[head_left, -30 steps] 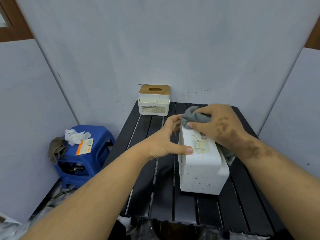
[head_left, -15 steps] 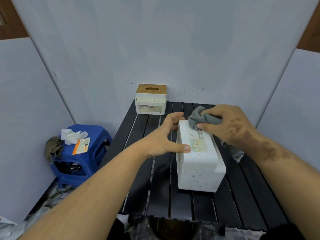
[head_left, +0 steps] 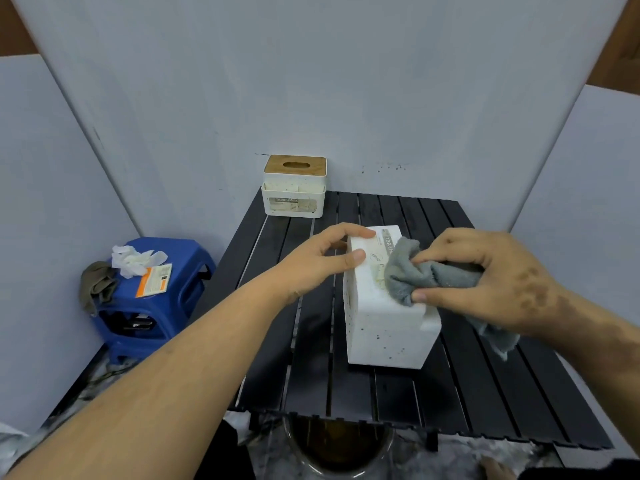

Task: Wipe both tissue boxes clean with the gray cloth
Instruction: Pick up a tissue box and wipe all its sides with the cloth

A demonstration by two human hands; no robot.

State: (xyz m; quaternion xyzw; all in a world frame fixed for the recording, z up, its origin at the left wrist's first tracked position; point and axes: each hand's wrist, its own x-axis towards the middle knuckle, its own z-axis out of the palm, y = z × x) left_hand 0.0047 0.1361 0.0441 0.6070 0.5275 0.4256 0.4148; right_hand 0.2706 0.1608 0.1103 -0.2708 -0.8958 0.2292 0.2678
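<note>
A white speckled tissue box point(head_left: 384, 327) lies on its side in the middle of the black slatted table point(head_left: 311, 382), its label face turned up. My left hand point(head_left: 322, 261) grips the box's far left corner, thumb on top. My right hand point(head_left: 485, 278) is closed on the bunched gray cloth point(head_left: 412, 275), which presses on the box's top face near the right edge; a loose end of cloth hangs below my wrist. A second white tissue box with a wooden lid point(head_left: 294, 190) stands upright at the table's far left corner.
A blue plastic stool point(head_left: 152, 296) stands left of the table, carrying crumpled white tissue point(head_left: 133, 259), an orange-and-white packet point(head_left: 154, 280) and a drab rag point(head_left: 97, 285). A dark round bin point(head_left: 337, 445) sits below the table's near edge. Gray panels enclose the back and both sides.
My right hand has dragged the gray cloth from the box's far end toward me along its top face. My left hand stays on the box's far left corner.
</note>
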